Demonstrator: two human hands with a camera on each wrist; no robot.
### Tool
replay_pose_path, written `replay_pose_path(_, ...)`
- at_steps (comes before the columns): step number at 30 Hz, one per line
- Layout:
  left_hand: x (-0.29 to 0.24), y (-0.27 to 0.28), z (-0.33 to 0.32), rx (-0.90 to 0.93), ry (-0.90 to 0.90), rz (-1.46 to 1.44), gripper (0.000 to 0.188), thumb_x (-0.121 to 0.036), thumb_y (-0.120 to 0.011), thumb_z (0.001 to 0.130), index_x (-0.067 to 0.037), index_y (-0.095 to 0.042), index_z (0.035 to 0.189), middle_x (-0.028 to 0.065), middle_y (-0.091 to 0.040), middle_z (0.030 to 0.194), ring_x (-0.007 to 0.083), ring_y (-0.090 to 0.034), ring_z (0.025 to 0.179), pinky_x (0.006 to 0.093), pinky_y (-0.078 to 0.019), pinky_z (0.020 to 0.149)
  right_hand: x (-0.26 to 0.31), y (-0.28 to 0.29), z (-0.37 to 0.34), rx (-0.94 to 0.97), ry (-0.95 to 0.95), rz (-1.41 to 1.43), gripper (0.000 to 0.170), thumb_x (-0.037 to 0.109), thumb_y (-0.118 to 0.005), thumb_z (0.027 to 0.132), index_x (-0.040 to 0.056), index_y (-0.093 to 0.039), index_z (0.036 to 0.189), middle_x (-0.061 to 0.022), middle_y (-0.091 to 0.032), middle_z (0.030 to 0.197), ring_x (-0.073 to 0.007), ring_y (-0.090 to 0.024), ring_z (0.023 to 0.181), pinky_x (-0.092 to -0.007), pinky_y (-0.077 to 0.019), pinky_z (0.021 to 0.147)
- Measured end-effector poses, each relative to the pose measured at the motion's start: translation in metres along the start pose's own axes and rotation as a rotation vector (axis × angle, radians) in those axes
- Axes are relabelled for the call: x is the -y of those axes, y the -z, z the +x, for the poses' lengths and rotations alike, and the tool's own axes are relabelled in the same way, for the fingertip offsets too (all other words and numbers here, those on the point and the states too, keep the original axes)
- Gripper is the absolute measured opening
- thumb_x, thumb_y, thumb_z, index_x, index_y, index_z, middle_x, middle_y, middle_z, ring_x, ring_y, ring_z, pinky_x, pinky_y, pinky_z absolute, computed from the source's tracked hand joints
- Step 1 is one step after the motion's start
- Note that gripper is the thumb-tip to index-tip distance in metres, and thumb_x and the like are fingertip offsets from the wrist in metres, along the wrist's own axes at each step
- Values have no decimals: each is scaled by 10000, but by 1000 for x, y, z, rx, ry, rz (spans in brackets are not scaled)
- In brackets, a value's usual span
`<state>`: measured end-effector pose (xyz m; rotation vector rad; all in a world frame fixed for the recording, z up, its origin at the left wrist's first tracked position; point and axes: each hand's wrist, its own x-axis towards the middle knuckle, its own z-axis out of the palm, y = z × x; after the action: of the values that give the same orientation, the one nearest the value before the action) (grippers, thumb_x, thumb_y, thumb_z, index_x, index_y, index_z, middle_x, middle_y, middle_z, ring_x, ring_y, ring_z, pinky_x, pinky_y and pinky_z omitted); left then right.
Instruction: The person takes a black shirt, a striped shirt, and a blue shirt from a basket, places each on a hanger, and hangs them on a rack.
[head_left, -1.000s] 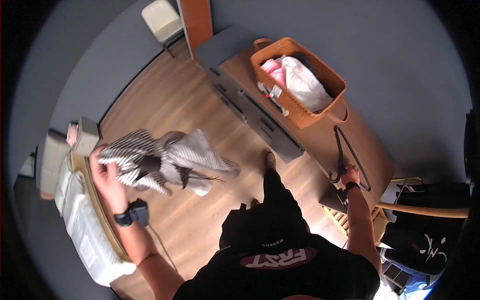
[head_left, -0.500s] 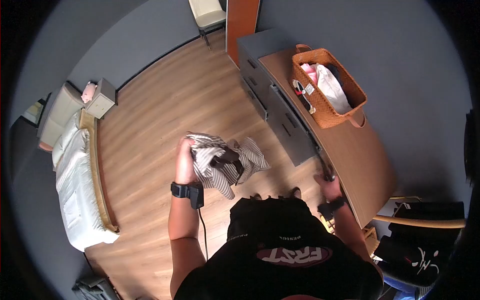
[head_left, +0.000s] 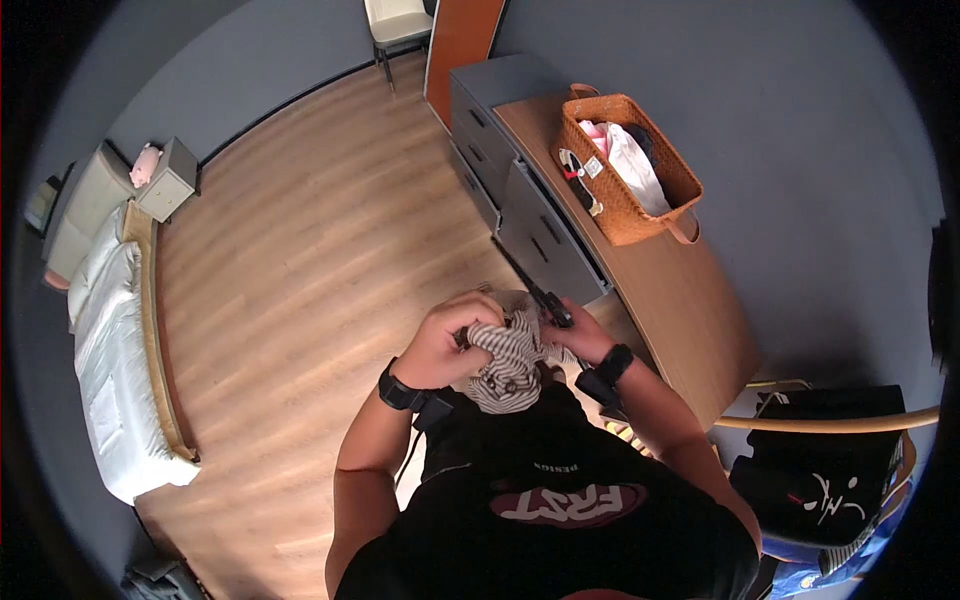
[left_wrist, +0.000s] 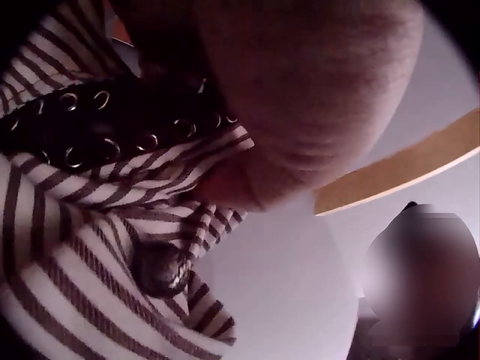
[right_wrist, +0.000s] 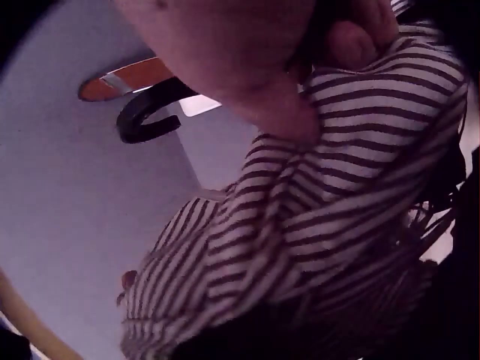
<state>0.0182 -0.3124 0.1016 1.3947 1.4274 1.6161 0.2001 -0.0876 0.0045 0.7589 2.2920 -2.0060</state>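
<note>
In front of the black shirt, a brown-and-white striped garment (head_left: 508, 372) is bunched between both hands. My left hand (head_left: 446, 340) grips its left side. In the left wrist view, the left thumb (left_wrist: 255, 176) pinches striped cloth (left_wrist: 67, 300) beside a dark band with metal eyelets (left_wrist: 112, 146). My right hand (head_left: 583, 332) holds a black hanger (head_left: 540, 295) and touches the garment's right side. In the right wrist view, the right thumb (right_wrist: 289, 112) presses on striped cloth (right_wrist: 375, 127), and the hanger's curved hook (right_wrist: 139, 124) sticks out beside that hand.
A woven basket (head_left: 640, 225) with pink, white and dark cloth stands on the brown-topped desk (head_left: 680, 310) at the right. Dark clothes (head_left: 800, 480) hang by a wooden rail (head_left: 830, 425) at lower right. A bed (head_left: 115, 400) is at the left, a nightstand (head_left: 168, 190) beyond it.
The striped garment has come rightward and closer to the body in my left hand. My right hand has brought the hanger off the desk to the garment, and both hands are now together.
</note>
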Motion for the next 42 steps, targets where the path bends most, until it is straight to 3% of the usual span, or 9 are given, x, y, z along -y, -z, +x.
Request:
replay_pose_path(3,-6,-6,-12,-6,-76,140,334,35,-661,641,-44,-679,964,110,-668,1097,279,-615,1079,376,-469,948,-4,-2,-3,197,-288,164,264,127,-738,785,38,-586,982,12,-578,836,-100,-547,742,-271,-462,637)
replay_pose_path(8,9,-6,-53,-148,-46,316,371,41,-643,635,-51,-688,992,111,-656,1170,318,-599,1126,415,-464,986,3,13,-35,-237,-184,417,237,139,-683,802,73,-646,1026,31,-617,832,-74,-515,639,-224,-381,538)
replay_pose_path(16,76,-43,-91,-99,174,172,484,97,-702,709,-69,-606,1153,101,-557,1247,250,-534,1196,354,-446,999,96,22,-86,-195,156,618,268,19,-668,797,92,-573,1036,12,-560,899,-57,-452,676,-221,-320,564)
replay_pose_path(20,103,-54,-89,-101,617,-235,433,-115,-717,906,-68,-529,1294,88,-604,1189,169,-606,928,321,-515,819,116,18,-96,-185,280,596,271,32,-674,793,104,-543,1019,16,-515,908,-66,-429,694,-219,-324,587)
replay_pose_path(24,119,-51,-78,193,816,145,728,-411,-690,936,-24,-411,1485,183,-657,1235,249,-674,974,354,-536,823,127,22,-102,-292,347,642,270,25,-653,788,104,-549,1025,17,-508,914,-66,-444,704,-223,-336,596)
replay_pose_path(28,166,-77,-84,232,609,296,781,-491,-666,926,22,-434,1468,234,-609,1336,322,-653,1125,404,-496,985,144,27,-104,-363,371,688,298,48,-635,760,107,-508,1023,30,-483,885,-46,-421,657,-195,-335,564)
replay_pose_path(31,177,-88,-62,385,748,-164,791,-524,-610,952,31,-414,1479,249,-553,1412,322,-587,1256,403,-463,1042,156,27,-106,-390,404,673,283,51,-633,793,108,-508,1041,34,-492,892,-37,-415,643,-191,-332,557)
replay_pose_path(37,158,-94,-34,117,773,-409,744,-533,-556,986,24,-434,1464,221,-579,1368,290,-561,1287,390,-453,1055,161,39,-101,-526,468,627,179,62,-627,874,108,-575,1039,50,-559,852,-43,-454,657,-217,-334,573)
replay_pose_path(42,125,-81,-35,447,758,-286,596,-425,-588,1007,26,-522,1391,173,-636,1296,241,-605,1208,391,-477,1036,174,44,-89,-703,473,604,146,72,-613,878,110,-579,1015,57,-538,844,-31,-414,641,-192,-313,557)
